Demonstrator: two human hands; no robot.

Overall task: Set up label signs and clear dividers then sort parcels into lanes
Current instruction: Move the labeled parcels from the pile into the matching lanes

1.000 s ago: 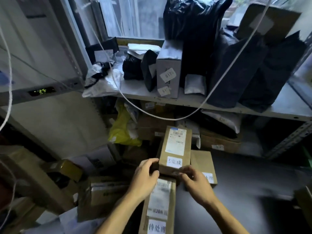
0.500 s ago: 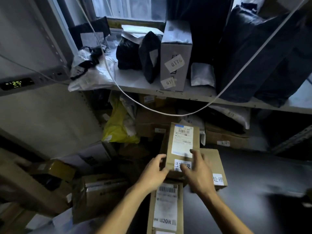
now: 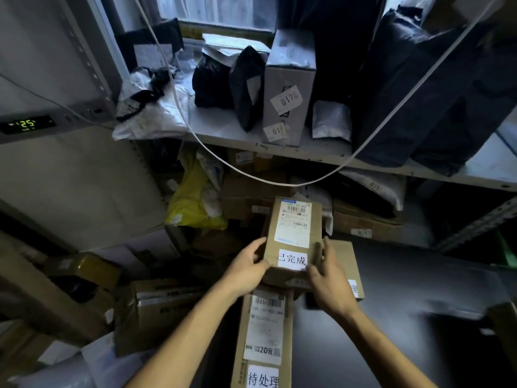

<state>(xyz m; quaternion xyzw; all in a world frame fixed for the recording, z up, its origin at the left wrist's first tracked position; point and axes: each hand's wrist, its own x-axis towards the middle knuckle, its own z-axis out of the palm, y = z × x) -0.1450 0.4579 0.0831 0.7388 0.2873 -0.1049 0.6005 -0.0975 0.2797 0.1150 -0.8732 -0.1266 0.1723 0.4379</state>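
Note:
A brown cardboard parcel (image 3: 293, 219) with a shipping label and a white sign reading 已完成 (image 3: 292, 260) lies in front of me. My left hand (image 3: 247, 266) grips its near left corner. My right hand (image 3: 327, 273) holds its right edge, fingers along the side and thumb near the sign. Closer to me lies a long brown parcel (image 3: 265, 331) carrying a white sign 待处理 (image 3: 263, 378). A third brown box (image 3: 351, 264) with a partly hidden white sign sits under my right hand, to the right.
A grey metal shelf (image 3: 229, 130) above holds black bags, a grey box tagged 0176 (image 3: 288, 88) and white mailers. A white cable (image 3: 251, 175) sags across. A yellow bag (image 3: 193, 203) and cardboard boxes (image 3: 156, 309) crowd the left; a dark surface (image 3: 405, 317) spreads right.
Both hands have slid up from the parcel's near end to its sides, and the parcel sits farther forward. The camera has moved closer and tilted down.

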